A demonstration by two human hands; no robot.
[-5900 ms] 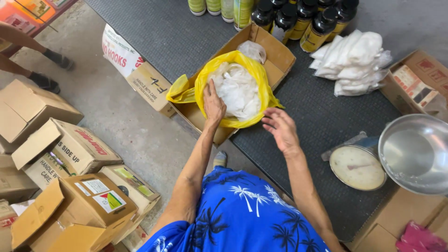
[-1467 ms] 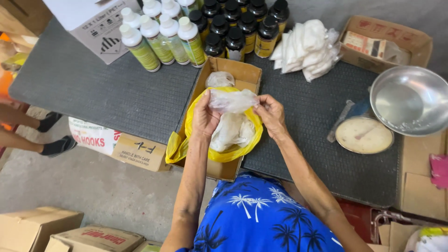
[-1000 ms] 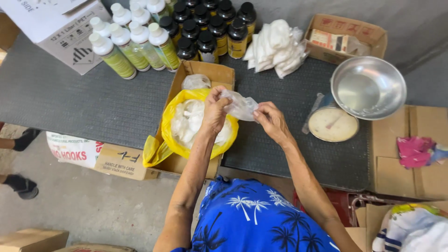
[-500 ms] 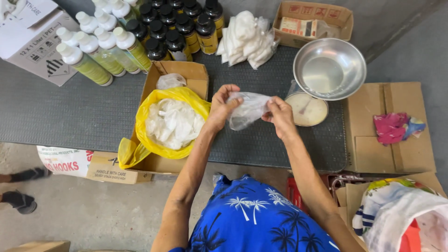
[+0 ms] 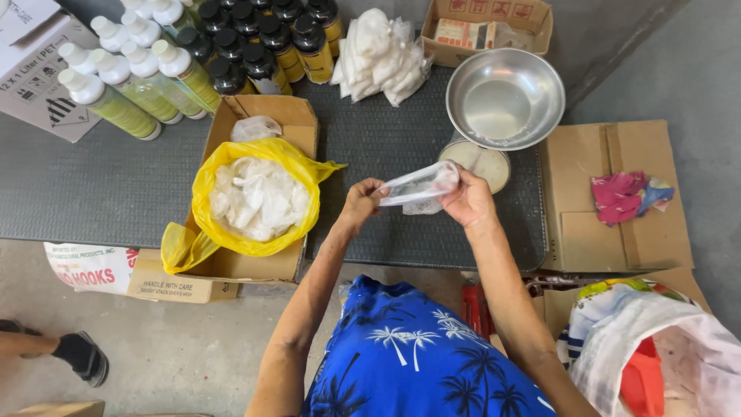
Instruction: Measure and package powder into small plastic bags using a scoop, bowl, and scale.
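Note:
A small clear plastic bag with white contents is stretched between my two hands above the dark mat. My left hand pinches its left end and my right hand grips its right end. To the left stands an open cardboard box lined with a yellow bag full of white clear-wrapped packets. Just beyond my right hand a round metal bowl rests on a weighing scale.
Rows of white-capped and black-capped bottles stand at the back left. A pile of filled small bags lies at the back, next to another carton. Flattened cardboard with a pink cloth lies at right. Someone's foot shows at lower left.
I lifted one clear bag out of the yellow-lined box and carried it right with both hands. It now sits close to the scale and its bowl.

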